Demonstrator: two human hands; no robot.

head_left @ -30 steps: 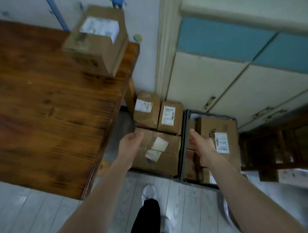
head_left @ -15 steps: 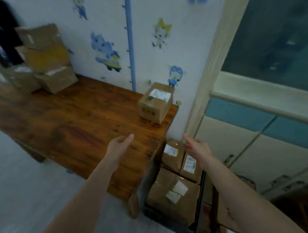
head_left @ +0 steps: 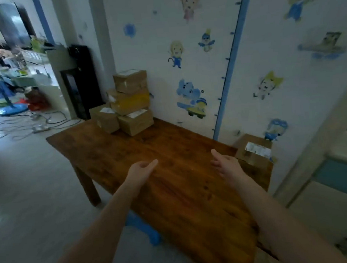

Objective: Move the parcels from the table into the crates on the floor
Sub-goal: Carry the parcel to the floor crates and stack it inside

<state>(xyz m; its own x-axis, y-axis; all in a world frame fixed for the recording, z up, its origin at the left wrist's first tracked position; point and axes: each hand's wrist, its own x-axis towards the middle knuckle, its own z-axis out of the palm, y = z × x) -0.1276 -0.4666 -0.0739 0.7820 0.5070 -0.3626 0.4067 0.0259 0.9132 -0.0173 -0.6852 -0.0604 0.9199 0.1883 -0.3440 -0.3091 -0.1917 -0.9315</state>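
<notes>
Two empty hands hang above the table (head_left: pixel 183 202): the left hand (head_left: pixel 139 171) and right hand (head_left: pixel 226 166) face palm to palm, fingers loosely spread, gripping nothing. Just beyond the right hand, a single parcel (head_left: pixel 248 145) sits on the table's corner by the wall. I'd take that one first, a palm on each side and fingers under the bottom edge. Farther off, the stack of parcels (head_left: pixel 130 101) wants unloading from the top down, or it may topple. No crates are in view.
</notes>
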